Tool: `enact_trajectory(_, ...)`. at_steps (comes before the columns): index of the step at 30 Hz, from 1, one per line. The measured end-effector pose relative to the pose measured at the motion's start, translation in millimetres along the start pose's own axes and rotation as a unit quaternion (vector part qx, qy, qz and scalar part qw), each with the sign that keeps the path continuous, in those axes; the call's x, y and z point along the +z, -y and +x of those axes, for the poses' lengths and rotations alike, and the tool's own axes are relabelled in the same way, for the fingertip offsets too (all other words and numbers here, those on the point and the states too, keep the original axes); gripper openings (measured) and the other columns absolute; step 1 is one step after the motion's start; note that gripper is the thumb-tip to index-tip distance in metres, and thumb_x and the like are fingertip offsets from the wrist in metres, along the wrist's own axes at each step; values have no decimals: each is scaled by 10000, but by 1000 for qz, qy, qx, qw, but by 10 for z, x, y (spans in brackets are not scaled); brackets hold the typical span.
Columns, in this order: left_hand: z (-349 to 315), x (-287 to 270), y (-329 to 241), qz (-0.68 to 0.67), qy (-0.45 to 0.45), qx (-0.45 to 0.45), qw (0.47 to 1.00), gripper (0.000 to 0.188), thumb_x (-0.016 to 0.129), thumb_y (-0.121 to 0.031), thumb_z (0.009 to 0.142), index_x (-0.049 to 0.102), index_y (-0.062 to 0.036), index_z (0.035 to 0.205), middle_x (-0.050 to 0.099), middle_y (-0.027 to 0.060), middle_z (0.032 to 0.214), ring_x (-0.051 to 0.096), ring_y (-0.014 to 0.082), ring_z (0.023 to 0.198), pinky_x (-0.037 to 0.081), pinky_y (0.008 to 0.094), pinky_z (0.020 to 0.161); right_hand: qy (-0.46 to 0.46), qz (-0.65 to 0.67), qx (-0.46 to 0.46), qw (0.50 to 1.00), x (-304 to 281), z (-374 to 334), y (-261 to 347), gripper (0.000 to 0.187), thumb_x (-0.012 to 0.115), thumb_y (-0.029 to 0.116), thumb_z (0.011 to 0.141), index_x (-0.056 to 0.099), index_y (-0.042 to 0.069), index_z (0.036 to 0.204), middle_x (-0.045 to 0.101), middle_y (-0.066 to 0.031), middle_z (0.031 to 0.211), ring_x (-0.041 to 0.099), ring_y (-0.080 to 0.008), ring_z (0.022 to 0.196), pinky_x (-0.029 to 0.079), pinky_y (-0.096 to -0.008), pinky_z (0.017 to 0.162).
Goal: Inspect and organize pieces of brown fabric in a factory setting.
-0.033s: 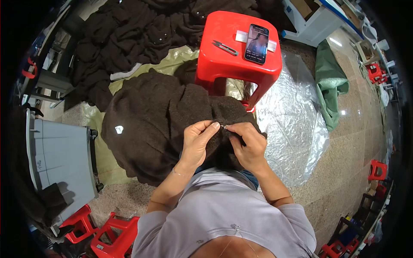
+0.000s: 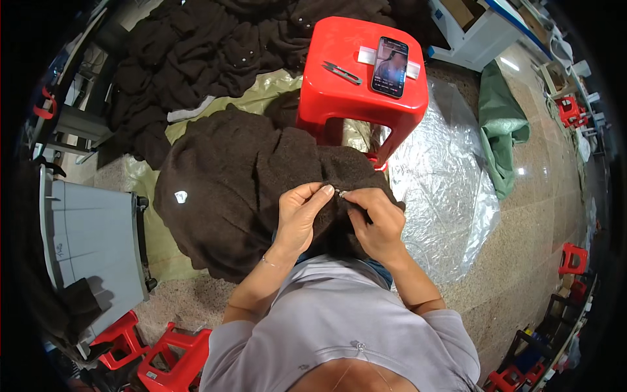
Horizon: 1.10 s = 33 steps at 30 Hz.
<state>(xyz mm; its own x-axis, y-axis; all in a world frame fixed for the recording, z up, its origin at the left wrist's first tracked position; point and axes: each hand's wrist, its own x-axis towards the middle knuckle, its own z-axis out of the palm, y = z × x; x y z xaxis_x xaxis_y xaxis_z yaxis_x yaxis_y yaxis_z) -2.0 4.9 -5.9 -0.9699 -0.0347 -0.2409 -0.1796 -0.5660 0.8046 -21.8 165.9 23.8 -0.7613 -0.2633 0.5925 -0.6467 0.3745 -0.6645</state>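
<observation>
A dark brown fuzzy garment (image 2: 228, 189) lies over my lap and spreads to the left, with a small white label on it. My left hand (image 2: 299, 219) and my right hand (image 2: 379, 222) meet at its upper edge. Both pinch the fabric around a small silvery metal piece (image 2: 341, 193) between the fingertips. What that piece is cannot be made out.
A red plastic stool (image 2: 353, 85) stands just ahead, with a phone (image 2: 390, 66) and thread snips (image 2: 341, 72) on top. Behind it lies a pile of dark garments (image 2: 215, 46). Also around are a clear plastic sheet (image 2: 444, 183), a green bag (image 2: 499, 130), a grey board (image 2: 91, 235) and small red stools (image 2: 163, 359).
</observation>
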Motion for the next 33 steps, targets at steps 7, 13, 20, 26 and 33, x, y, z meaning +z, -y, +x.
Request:
enact_trajectory(7,-17,14,29,-23,11,29,999,123,662,-33,975,715,54,1044,719,42,964,628,60,865,496,198,787,-36,-14,-38,999,134,-41,-61,360,748,-141,660,684,6,983,690,-126,929,705,-269,802,572,-327,660)
enact_trajectory(13,16,-50,-4,-84,11,1,996,138,665,-30,973,701,58,1073,727,68,1004,657,91,917,519,224,850,-18,-16,-52,998,187,-35,-112,380,745,-142,645,685,4,990,672,-122,932,696,-272,801,568,-335,652)
enact_trajectory(20,13,-126,39,99,-11,115,988,133,699,111,889,690,75,1016,714,56,949,651,73,847,533,206,767,20,32,-20,999,157,-35,-152,371,688,-161,673,674,13,1000,642,-118,914,675,-291,787,557,-363,659)
enact_trajectory(26,71,-372,-44,180,83,103,975,169,675,169,852,682,57,978,689,53,941,648,92,872,526,215,795,84,50,-21,995,154,-52,-159,376,701,-114,718,617,21,1058,604,-118,930,664,-314,793,543,-380,660)
enact_trajectory(33,31,-502,-15,206,118,81,968,161,702,145,849,700,30,963,703,50,920,654,95,854,538,229,787,277,47,19,959,42,-39,-278,249,676,34,833,523,48,1029,588,-148,921,632,-388,777,491,-474,608)
